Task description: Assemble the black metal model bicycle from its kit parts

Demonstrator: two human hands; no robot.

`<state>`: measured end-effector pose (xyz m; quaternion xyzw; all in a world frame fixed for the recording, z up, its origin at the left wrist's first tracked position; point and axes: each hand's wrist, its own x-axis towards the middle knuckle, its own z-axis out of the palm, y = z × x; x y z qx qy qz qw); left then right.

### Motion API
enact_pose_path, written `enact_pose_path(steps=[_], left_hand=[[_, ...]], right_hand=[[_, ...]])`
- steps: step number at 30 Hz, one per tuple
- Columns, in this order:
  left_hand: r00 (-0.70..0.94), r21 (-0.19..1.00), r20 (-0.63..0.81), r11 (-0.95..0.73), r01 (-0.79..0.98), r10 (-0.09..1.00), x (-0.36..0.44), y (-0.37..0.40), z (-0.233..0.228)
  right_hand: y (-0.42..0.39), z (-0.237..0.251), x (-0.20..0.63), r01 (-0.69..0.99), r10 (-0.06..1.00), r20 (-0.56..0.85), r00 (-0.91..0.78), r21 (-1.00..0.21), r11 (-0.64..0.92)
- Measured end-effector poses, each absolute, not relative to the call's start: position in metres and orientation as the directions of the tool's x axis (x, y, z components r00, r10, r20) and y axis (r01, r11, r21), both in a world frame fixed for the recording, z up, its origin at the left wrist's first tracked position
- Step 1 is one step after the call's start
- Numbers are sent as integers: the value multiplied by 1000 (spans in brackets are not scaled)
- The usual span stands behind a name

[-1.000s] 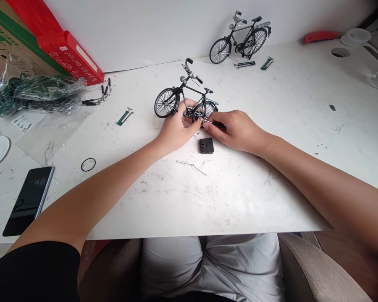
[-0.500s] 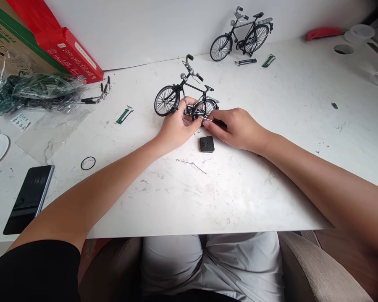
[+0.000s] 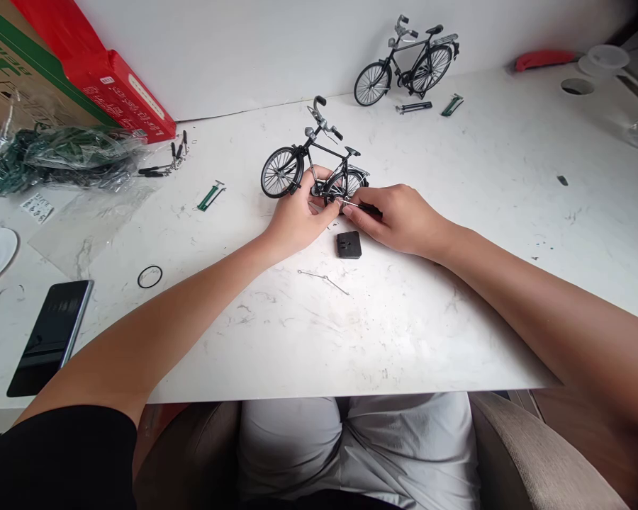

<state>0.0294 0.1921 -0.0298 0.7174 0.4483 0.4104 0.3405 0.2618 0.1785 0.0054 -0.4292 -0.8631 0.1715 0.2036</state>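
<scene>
A small black model bicycle (image 3: 319, 157) is tilted with its front wheel raised to the left. My left hand (image 3: 298, 218) is closed around its lower frame near the pedals and rear wheel. In my right hand (image 3: 396, 218) is a small screwdriver (image 3: 369, 209) with a dark handle, pinched between thumb and fingers. Its thin metal shaft points left at the lower part of the rear wheel, close to my left thumb; the exact contact of the tip is too small to tell. Just below my hands lies a black square block (image 3: 349, 245) with slots.
A thin wire part (image 3: 323, 277) and a black ring (image 3: 149, 276) lie nearer me, a phone (image 3: 49, 338) at left. Green pieces (image 3: 211, 196), small black-handled tools (image 3: 178, 150), bagged parts (image 3: 58, 159) and a red box (image 3: 132, 95) stand beyond. Another model bicycle (image 3: 407, 62) is by the wall.
Both hands keep nearly the same hold on the bicycle and screwdriver. The whole view has shifted very slightly; nothing has been taken up or let go.
</scene>
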Motion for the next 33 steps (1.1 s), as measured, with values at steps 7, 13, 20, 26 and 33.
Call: enact_pose_path(steps=[7,13,20,26,33], left_hand=[[264,848,262,-352,395,928,31,191,-28],[273,860,260,-351,370,926,32,189,-25],[243,876,270,-343,339,932,33,187,-24],[203,882,294,-346,318,934,32,188,-28],[186,881,286,-334,336,940,31,188,-30]], right_hand=[[178,6,261,671,811,206,-547,-471,573],[178,8,261,687,817,175,-549,-463,561],[179,6,262,686,817,172,-551,-465,560],[178,6,261,672,815,199,-544,-478,566],[177,8,261,671,823,181,-539,-498,549]])
